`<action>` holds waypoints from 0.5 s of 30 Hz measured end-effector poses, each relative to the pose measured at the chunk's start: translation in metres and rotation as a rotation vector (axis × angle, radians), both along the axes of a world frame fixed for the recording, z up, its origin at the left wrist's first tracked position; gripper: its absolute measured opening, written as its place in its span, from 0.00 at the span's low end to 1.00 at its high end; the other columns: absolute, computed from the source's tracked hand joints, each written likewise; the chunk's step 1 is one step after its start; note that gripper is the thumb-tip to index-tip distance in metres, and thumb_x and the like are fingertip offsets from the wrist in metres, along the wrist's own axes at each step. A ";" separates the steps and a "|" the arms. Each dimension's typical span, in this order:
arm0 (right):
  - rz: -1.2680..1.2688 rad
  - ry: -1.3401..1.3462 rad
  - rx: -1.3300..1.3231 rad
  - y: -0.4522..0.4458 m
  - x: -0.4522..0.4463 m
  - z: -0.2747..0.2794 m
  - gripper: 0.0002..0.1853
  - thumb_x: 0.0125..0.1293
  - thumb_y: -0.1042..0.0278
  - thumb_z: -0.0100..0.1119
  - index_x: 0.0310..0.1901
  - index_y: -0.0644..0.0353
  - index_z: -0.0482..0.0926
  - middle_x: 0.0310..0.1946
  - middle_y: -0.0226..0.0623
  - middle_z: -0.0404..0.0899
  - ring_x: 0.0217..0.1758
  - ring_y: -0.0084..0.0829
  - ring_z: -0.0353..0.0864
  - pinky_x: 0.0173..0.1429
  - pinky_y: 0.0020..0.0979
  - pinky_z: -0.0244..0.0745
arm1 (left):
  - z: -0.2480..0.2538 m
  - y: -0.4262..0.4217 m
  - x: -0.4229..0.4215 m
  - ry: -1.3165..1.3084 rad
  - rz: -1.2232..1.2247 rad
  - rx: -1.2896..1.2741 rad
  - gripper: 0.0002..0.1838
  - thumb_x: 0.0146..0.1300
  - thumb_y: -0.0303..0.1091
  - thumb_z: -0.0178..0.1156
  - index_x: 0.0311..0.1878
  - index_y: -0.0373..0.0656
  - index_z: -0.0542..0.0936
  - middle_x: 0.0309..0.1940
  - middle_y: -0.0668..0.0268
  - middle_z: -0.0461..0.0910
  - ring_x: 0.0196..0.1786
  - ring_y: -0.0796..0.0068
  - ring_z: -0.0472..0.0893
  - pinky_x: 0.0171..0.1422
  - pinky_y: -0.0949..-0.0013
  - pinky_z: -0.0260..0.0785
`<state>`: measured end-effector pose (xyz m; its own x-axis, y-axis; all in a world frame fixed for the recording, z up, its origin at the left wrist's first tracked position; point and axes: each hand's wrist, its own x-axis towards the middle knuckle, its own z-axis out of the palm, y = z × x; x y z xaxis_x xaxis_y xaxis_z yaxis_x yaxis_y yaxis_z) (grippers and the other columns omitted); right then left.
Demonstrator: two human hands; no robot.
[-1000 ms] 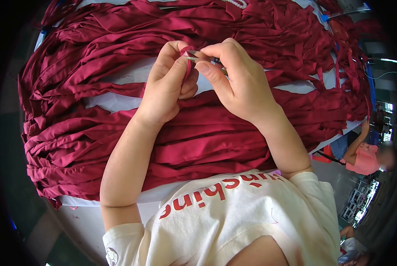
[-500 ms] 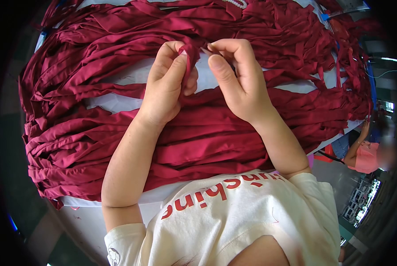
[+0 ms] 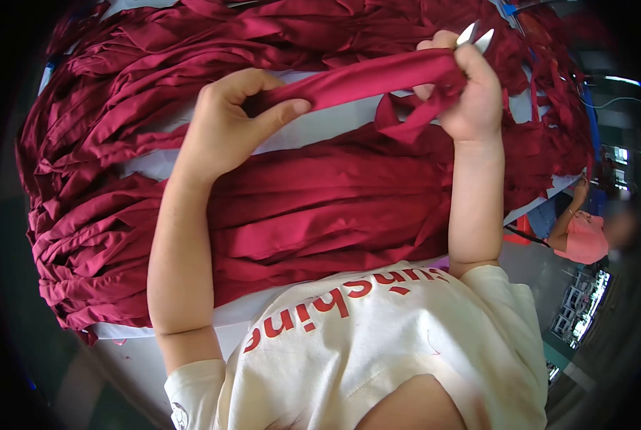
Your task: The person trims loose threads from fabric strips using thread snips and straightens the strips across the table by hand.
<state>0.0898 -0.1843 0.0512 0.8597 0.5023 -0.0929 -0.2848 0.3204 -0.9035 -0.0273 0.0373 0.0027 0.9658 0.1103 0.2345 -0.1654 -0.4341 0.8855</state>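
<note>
So there's a dark red strip (image 3: 370,79) of cloth pulled pretty much straight between the two hands, up over the white tabletop (image 3: 342,118) that shows between the cloth piles. It slopes a bit, with the right end farther away than the left.

Left hand (image 3: 234,118) has the left end pinched, thumb on the near side and fingers curled round behind. Can't really see how tight those back fingers are. Right hand (image 3: 478,100) is closed around the other end, cloth bunched in the fingers, and a slack loop (image 3: 410,125) droops just left of its wrist. Two pointed metal blades (image 3: 466,33) poke out of the far side of that fist, spread a little apart; whatever handle they've got is hidden.

Around that it's dark red cloth everywhere: a near pile (image 3: 335,201) of long folded strips, plus a far pile (image 3: 155,64) running across behind the hands, all wrinkled up. The wearer's cream shirt (image 3: 378,351) with red letters fills the near side. Off to the right, another person in a pink top (image 3: 582,240) has a hand up by the table edge, with something red (image 3: 519,231) just beside them.
</note>
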 end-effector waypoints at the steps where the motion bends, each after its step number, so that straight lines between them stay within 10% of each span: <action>1: 0.116 -0.012 0.056 -0.014 0.008 0.001 0.07 0.57 0.70 0.39 0.26 0.60 0.67 0.18 0.28 0.63 0.17 0.21 0.59 0.22 0.22 0.53 | -0.004 0.003 0.001 -0.018 -0.029 -0.065 0.10 0.49 0.32 0.69 0.29 0.38 0.78 0.20 0.74 0.72 0.26 0.88 0.67 0.30 0.80 0.61; 15: 0.279 -0.257 0.008 -0.066 0.004 -0.002 0.08 0.52 0.72 0.42 0.29 0.64 0.71 0.23 0.33 0.69 0.25 0.22 0.66 0.29 0.25 0.61 | 0.011 0.002 -0.005 -0.035 -0.174 -0.347 0.08 0.48 0.25 0.66 0.26 0.39 0.75 0.22 0.75 0.69 0.26 0.87 0.65 0.32 0.82 0.57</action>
